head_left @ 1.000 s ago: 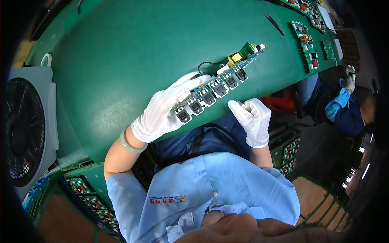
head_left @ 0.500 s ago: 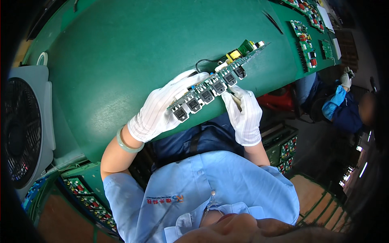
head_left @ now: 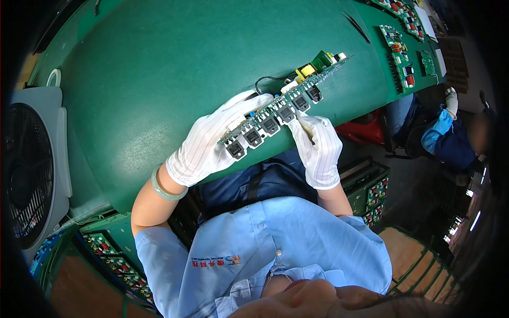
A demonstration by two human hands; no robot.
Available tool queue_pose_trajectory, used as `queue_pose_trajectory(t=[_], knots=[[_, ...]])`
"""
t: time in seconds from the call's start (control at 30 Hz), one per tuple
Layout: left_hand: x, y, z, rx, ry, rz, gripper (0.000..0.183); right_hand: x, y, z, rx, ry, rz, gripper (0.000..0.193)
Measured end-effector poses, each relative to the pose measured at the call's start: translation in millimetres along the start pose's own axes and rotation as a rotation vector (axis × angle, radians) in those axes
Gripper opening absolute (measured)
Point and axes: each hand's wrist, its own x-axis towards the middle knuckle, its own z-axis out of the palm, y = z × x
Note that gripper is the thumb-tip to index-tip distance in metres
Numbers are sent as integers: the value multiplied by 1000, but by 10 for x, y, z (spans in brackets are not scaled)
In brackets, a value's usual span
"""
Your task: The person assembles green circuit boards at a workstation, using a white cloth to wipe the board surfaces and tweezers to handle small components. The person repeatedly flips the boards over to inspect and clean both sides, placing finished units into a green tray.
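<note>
circuit board | left grip clasps left end | right grip near-side, closure unclear

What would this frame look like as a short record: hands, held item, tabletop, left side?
Left hand: white-gloved, holding the circuit board
Right hand: white-gloved, at the board's near edge; grip unclear
Circuit board: held at a slant; six black sockets along near edge, yellow transformer
Tabletop: green; black tweezers, more circuit boards at right
Left side: grey box fan
</note>
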Motion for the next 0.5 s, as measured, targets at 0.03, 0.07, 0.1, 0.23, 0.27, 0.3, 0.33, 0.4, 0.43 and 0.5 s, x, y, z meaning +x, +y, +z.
queue_pose_trajectory(t=[0.03, 0.07, 0.1, 0.23, 0.27, 0.3, 0.33, 0.4, 0.43, 0.5], knots=[[2, 3, 0, 15, 3, 7, 50, 0, -15, -12, 0, -8, 3, 19], [3, 5, 0, 31, 7, 15, 50, -1, -24, -16, -1, -16, 6, 19], [2, 4, 2, 46, 10, 23, 50, -4, -27, -10, 0, -11, 16, 18], [0, -8, 1, 35, 10, 21, 50, -9, -18, 6, -9, 12, 19, 18], [9, 3, 3, 49, 9, 25, 50, -13, -13, 11, -13, 17, 11, 18], [14, 8, 4, 63, 8, 29, 50, -8, -21, 6, -7, 13, 5, 17], [11, 7, 1, 41, 1, 17, 50, 6, -37, -7, -2, 9, -2, 17], [0, 1, -9, -3, -12, -7, 49, 13, -36, -18, 3, 1, -2, 17], [5, 1, -7, 0, -7, 2, 49, 16, -20, -20, 1, -2, 4, 17], [19, 0, 0, 7, 5, 19, 49, 14, -15, -20, 0, -5, 12, 16]])
